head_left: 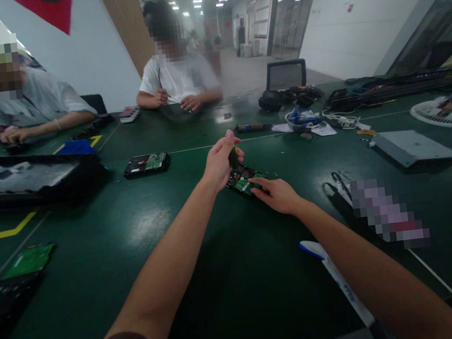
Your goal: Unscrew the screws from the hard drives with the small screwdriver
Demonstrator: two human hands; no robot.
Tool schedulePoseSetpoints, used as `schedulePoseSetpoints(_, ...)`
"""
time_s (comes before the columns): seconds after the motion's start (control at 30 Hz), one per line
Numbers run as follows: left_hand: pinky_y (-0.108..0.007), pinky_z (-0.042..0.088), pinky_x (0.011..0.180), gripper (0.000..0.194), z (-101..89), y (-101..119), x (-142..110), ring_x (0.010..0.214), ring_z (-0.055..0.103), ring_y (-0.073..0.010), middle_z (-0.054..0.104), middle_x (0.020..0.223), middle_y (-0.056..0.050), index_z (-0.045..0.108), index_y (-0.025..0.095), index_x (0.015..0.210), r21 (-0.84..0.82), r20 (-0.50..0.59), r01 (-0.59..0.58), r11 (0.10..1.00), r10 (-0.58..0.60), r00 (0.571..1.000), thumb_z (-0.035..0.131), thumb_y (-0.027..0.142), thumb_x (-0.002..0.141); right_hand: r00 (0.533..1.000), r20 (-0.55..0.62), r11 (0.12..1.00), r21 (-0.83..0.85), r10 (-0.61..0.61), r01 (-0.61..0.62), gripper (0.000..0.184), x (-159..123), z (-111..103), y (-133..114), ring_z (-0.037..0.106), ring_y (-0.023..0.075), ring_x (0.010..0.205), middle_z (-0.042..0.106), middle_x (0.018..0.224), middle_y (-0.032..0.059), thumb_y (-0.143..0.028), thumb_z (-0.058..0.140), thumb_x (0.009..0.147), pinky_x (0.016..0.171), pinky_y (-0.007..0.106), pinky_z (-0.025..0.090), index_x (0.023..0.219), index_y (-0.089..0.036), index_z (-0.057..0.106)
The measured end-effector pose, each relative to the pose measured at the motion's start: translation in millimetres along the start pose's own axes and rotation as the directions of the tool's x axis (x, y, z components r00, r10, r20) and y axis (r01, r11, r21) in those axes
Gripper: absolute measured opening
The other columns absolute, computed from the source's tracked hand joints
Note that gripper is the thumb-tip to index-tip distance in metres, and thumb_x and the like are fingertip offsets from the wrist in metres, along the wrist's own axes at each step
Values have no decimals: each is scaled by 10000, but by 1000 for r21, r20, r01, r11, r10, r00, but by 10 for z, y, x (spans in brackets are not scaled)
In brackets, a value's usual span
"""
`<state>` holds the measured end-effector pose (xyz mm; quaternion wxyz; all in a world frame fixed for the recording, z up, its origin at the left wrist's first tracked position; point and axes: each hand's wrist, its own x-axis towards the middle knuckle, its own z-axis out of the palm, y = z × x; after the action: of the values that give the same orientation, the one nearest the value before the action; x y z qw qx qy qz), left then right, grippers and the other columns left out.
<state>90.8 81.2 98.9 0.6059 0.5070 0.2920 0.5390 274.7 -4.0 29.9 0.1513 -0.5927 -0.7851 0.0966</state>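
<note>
My left hand (222, 162) is closed around a screwdriver (233, 159) with a dark handle, its thumb pointing up. The screwdriver stands over a hard drive (240, 181) lying on the green table; its tip is hidden. Green circuit board and dark metal show on the drive's upper face. From the right, my right hand (275, 194) grips the drive's near edge with thumb and fingers. Small loose bits, perhaps screws, lie just beyond the drive.
Another hard drive (146, 165) lies to the left, near a black tray-like casing (35, 177). A green circuit board (30, 260) sits at the left edge. On the right are a grey metal box (413, 147) and a white fan-like part (444, 113). Two people sit across the table.
</note>
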Motion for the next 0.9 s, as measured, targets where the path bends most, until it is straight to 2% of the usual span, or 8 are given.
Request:
schedulePoseSetpoints(0.13, -273, 483, 633, 346, 6, 22, -15, 622, 574, -111, 612, 690, 1, 598, 210, 794, -26, 75, 6, 1000, -4, 997, 724, 517, 890, 1000, -9, 1000, 8, -17, 17, 484, 2, 9, 15, 597, 160, 674, 718, 851, 33, -508, 457, 1049, 613, 274, 345, 1471, -294, 560)
schedulePoseSetpoints(0.23, -261, 441, 610, 294, 4, 32, -12, 623, 533, -104, 584, 694, 14, 593, 204, 767, 54, 27, -54, 997, 52, 998, 748, 423, 888, 1000, -17, 1000, 9, -20, 20, 483, 1, 12, 20, 588, 157, 662, 713, 841, 31, -506, 457, 1049, 604, 274, 334, 1469, -291, 564)
schedulePoseSetpoints(0.33, -265, 393, 583, 295, -12, 57, -7, 604, 482, -107, 555, 662, 18, 598, 201, 740, 177, -16, -103, 979, 107, 994, 728, 407, 906, 1000, -15, 1000, 14, -14, 14, 482, 0, 13, 20, 584, 154, 657, 708, 832, 26, -507, 458, 1049, 600, 272, 329, 1471, -297, 561)
schedulePoseSetpoints(0.5, -276, 407, 622, 267, -45, 127, -14, 627, 530, -114, 636, 706, -21, 632, 183, 756, 270, 13, -131, 954, 132, 991, 699, 371, 934, 1000, -11, 1000, 15, -7, 8, 485, 3, 15, 20, 582, 155, 652, 703, 816, 25, -506, 466, 1045, 598, 273, 321, 1470, -293, 563)
schedulePoseSetpoints(0.6, -281, 426, 633, 272, -35, 150, -22, 610, 559, -121, 646, 676, -27, 635, 185, 779, 251, 23, -118, 961, 115, 993, 655, 377, 969, 1000, -6, 1000, 15, -12, 12, 488, 8, 13, 18, 582, 155, 653, 703, 817, 27, -504, 471, 1044, 598, 270, 317, 1470, -284, 563)
schedulePoseSetpoints(0.73, -267, 408, 584, 329, 12, 110, -21, 535, 508, -107, 560, 592, 10, 624, 202, 791, 191, -13, -89, 978, 93, 996, 578, 445, 1009, 1000, 1, 1000, 15, -14, 14, 483, 13, 13, 18, 578, 150, 649, 708, 822, 26, -492, 475, 1045, 599, 270, 310, 1469, -278, 565)
schedulePoseSetpoints(0.9, -246, 401, 574, 346, 43, 15, -12, 541, 465, -99, 480, 594, 36, 601, 216, 789, 44, 56, -83, 996, 81, 995, 574, 491, 998, 1000, -5, 1000, 21, -18, 18, 481, 12, 16, 22, 579, 154, 645, 703, 806, 25, -497, 466, 1049, 599, 275, 317, 1461, -273, 573)
